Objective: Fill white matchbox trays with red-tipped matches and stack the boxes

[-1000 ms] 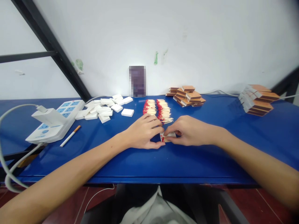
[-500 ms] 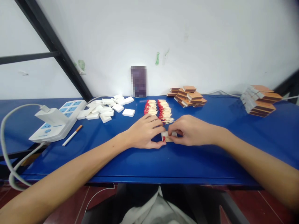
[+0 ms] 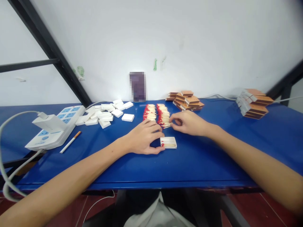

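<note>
Nearest, the left hand (image 3: 144, 137) pinches the left end of the white tray (image 3: 168, 142) between thumb and curled fingers. The right hand (image 3: 188, 123) has let go of the tray. Its fingertips now close on sticks at the match pile (image 3: 157, 113), beyond the tray.

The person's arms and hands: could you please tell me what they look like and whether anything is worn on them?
Both arms are bare: the left forearm and right forearm show no sleeve within the picture. The left hand and right hand carry no visible glove, ring, watch or band.
</note>
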`<state>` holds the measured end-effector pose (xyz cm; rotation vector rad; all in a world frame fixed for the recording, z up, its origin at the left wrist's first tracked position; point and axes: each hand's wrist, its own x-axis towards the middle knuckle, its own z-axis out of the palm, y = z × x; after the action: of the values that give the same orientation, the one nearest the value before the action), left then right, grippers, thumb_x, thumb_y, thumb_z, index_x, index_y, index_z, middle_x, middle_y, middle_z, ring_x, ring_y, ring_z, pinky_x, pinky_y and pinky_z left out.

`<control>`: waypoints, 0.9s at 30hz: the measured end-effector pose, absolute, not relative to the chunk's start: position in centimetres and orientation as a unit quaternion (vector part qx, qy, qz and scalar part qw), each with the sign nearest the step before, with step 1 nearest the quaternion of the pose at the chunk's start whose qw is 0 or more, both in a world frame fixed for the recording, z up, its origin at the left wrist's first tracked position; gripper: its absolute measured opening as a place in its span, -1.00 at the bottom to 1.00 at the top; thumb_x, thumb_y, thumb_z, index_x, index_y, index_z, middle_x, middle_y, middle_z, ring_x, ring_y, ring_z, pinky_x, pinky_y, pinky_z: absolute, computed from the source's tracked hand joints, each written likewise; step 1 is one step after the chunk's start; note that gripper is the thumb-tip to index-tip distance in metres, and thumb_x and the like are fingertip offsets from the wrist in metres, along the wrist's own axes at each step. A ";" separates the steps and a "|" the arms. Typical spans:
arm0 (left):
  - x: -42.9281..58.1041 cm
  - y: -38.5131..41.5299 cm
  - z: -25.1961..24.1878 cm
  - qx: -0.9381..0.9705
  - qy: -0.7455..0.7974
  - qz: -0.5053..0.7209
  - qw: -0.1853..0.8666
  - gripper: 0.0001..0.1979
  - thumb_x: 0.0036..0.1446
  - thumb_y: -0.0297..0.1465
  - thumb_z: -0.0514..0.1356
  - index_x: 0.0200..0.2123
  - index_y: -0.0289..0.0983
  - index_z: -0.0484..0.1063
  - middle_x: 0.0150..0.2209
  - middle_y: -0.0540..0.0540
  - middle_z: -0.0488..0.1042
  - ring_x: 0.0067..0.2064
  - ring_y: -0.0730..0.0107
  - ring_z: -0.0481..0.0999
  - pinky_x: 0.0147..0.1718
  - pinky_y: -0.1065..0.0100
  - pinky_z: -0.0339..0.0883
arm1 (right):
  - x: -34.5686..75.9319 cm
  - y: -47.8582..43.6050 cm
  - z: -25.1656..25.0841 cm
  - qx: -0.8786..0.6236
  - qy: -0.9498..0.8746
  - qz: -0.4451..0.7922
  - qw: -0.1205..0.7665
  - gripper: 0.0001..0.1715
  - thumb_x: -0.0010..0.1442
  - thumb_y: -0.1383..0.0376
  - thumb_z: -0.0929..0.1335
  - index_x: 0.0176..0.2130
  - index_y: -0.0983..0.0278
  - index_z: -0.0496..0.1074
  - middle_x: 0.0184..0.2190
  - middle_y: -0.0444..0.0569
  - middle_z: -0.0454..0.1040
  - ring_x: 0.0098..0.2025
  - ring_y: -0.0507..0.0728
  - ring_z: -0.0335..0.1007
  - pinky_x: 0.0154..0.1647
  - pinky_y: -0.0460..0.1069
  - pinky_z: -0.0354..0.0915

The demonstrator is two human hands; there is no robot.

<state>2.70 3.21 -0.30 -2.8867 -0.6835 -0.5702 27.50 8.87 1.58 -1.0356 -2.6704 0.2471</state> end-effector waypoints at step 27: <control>2.6 3.1 -0.3 -0.953 -0.238 -0.187 0.036 -0.70 0.25 -0.16 0.16 -0.17 -0.28 0.49 -0.08 -0.19 0.49 -0.08 0.17 0.46 0.00 0.14 0.31 | 27.0 9.0 0.4 -0.358 -0.919 0.130 0.106 -0.89 0.22 0.32 0.32 -0.27 0.26 0.46 -0.51 -0.17 0.37 -0.51 -0.01 0.15 -0.42 -0.09 -0.01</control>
<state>2.58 3.07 -0.30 -2.9249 -0.7305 -0.5728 27.03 9.05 0.38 -1.0545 -2.7069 0.3826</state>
